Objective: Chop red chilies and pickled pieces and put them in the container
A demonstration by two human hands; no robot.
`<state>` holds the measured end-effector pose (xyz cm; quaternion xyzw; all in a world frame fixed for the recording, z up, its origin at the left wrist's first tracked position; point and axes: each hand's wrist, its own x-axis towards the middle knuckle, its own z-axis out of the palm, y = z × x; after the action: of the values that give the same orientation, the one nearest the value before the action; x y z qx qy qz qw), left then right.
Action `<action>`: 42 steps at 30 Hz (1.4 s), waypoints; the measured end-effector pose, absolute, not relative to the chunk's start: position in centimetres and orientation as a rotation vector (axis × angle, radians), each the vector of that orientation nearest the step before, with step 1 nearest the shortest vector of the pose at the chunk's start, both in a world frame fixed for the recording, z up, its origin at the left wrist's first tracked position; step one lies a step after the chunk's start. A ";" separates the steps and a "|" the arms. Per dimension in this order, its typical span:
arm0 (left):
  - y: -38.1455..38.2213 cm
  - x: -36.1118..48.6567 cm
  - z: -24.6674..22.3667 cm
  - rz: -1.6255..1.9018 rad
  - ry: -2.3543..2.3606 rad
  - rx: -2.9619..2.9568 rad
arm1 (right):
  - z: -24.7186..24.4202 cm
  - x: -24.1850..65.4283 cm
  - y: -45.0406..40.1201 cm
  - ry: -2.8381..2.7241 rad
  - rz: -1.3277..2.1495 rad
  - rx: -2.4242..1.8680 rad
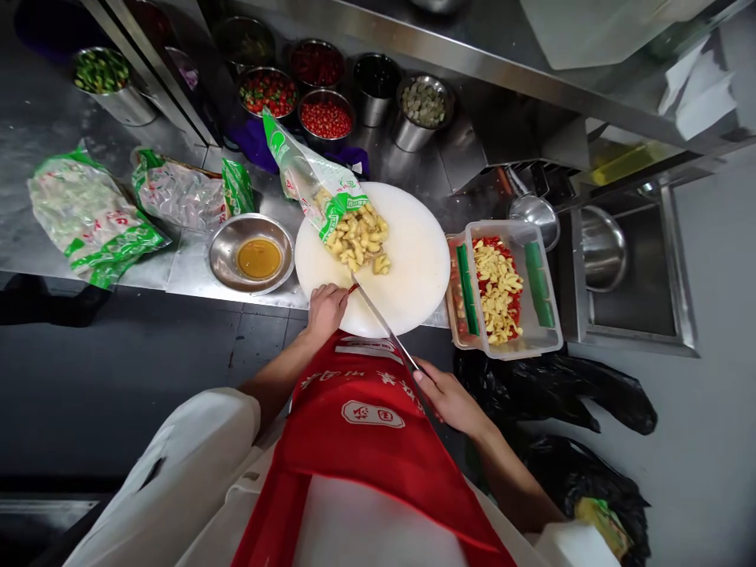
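Observation:
My right hand [446, 396] is closed round the handle of a long knife [381, 316]. Its blade slants across the round white cutting board [416, 244], the tip close to a heap of knobbly yellow ginger pieces [360, 235]. My left hand [328, 309] is closed at the board's near left edge. At its fingertips a small red piece [353, 289], chili-like, shows beside the blade. A green-and-white plastic bag [313, 177] lies over the far left of the board, its mouth at the ginger.
Left of the board stands a steel bowl [220, 256] with brown liquid, then two plastic bags [183, 193]. On the right, a clear tub [546, 342] holds sliced ginger and red chili. Several steel pots line the back, including one of red chilies [327, 120]. A sink [638, 307] lies far right.

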<state>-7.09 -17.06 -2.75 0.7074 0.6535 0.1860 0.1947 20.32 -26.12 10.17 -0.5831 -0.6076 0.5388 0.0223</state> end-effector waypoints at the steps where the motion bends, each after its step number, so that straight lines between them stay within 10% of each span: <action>1: -17.1 -7.1 -2.8 0.525 1.835 1.980 | 9.8 20.0 -25.8 -1.914 1.637 -1.788; 20: -17.0 -7.0 -2.7 0.473 1.908 1.944 | 7.6 21.0 -22.6 -2.116 1.633 -1.524; 32: -12.7 -3.3 -0.9 0.173 1.734 2.138 | 4.9 31.0 -24.3 -1.329 1.871 -1.495; 42: -8.6 11.1 4.0 0.854 1.362 1.446 | 2.4 32.6 -23.6 -0.752 1.961 -1.425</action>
<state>11.08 -8.62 4.03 0.5902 0.5558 0.3485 0.4704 32.60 -23.62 2.40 -0.5361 -0.2830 0.7377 0.2972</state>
